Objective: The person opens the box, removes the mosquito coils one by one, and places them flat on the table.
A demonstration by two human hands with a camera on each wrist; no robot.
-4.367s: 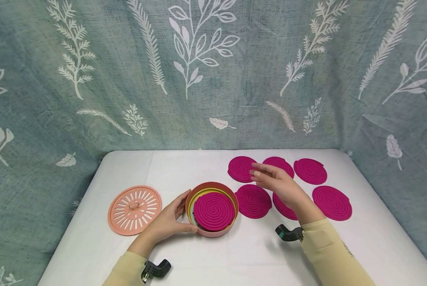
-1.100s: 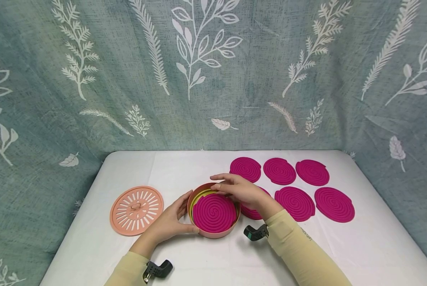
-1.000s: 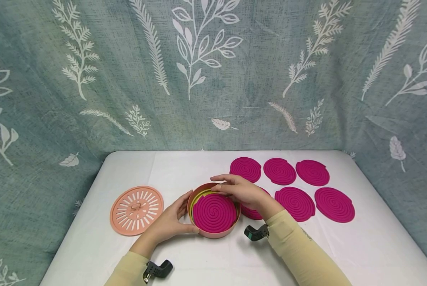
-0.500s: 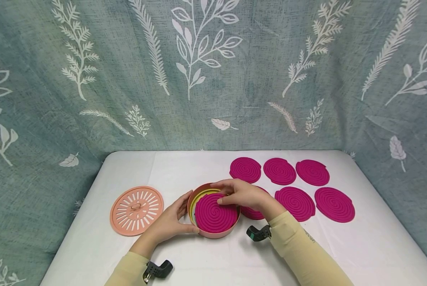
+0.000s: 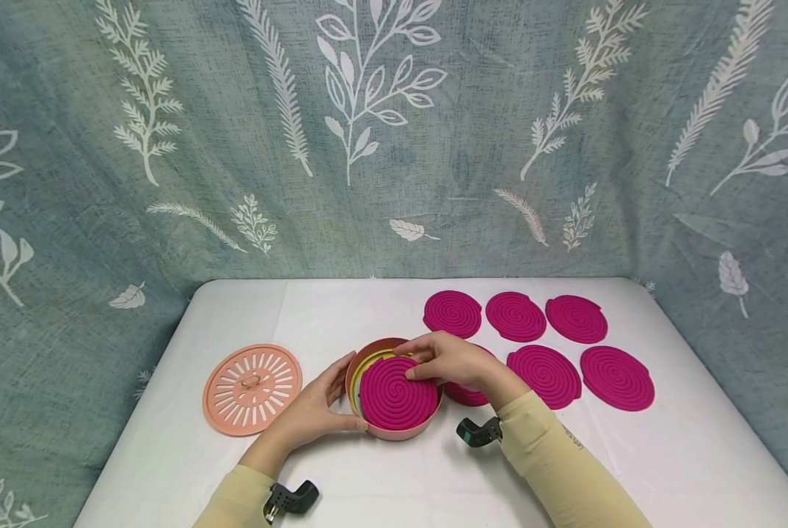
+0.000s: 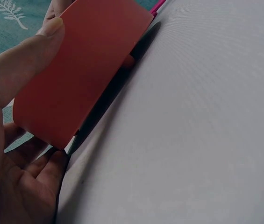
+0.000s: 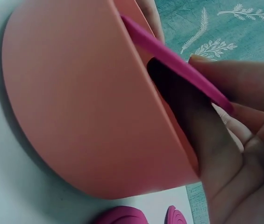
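A round salmon-pink container (image 5: 397, 435) stands on the table, its inside ringed with yellow. My left hand (image 5: 320, 403) grips its left side, thumb in front and fingers round the back; the left wrist view shows the thumb on the outer wall (image 6: 82, 65). A magenta spiral coaster (image 5: 394, 396) sits at the container's mouth. My right hand (image 5: 456, 361) pinches its upper right edge, thumb on top. In the right wrist view the coaster (image 7: 178, 63) is tilted at the rim, with a finger reaching beneath it. The container's bottom is hidden.
Several matching magenta coasters, such as this one (image 5: 544, 376), lie flat in two rows on the right of the white table (image 5: 394, 491). A slotted salmon disc (image 5: 224, 419) with a small ring handle lies at left. A leaf-patterned green cloth (image 5: 315, 235) hangs behind.
Over the last seconds my right hand has come from above the back coasters to the container. Its thumb has moved onto the top coaster, which has shifted slightly right. The left hand keeps its grip.
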